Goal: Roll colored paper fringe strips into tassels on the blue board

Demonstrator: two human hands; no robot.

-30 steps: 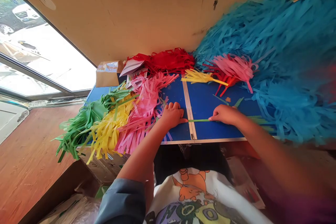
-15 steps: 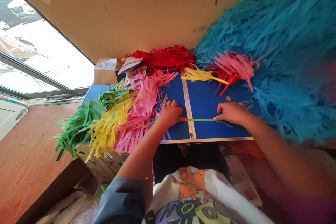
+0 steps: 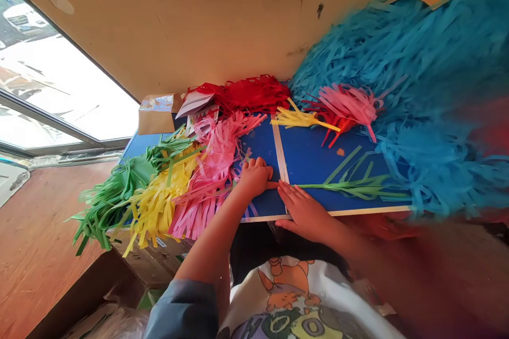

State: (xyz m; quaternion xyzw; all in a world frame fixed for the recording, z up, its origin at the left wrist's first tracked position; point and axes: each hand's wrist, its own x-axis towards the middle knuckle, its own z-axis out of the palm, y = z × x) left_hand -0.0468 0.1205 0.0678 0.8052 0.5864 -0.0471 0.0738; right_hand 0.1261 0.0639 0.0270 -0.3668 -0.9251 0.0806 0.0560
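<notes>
A green paper tassel (image 3: 350, 186) lies along the blue table (image 3: 310, 156), its loose strips fanned out to the right and its thin stem running left to my hands. My left hand (image 3: 256, 177) has its fingers curled, with the thumb pressed down at the stem's left end. My right hand (image 3: 304, 212) lies flat, fingers straight and side by side, the fingertips touching the stem beside my left thumb. What lies beneath the fingertips is hidden.
Green (image 3: 131, 180), yellow (image 3: 167, 190) and pink fringe bundles (image 3: 210, 169) pile up at left. Red fringe (image 3: 254, 94) and a brown box (image 3: 157, 114) stand at the back. A yellow tassel (image 3: 302, 118) and pink tassel (image 3: 350, 103) lie near the large blue fringe heap (image 3: 397, 58).
My right hand has moved left from the tassel's stem to beside my left thumb and flattened out. The tassel's green strips now show. My left hand stays at the stem's end.
</notes>
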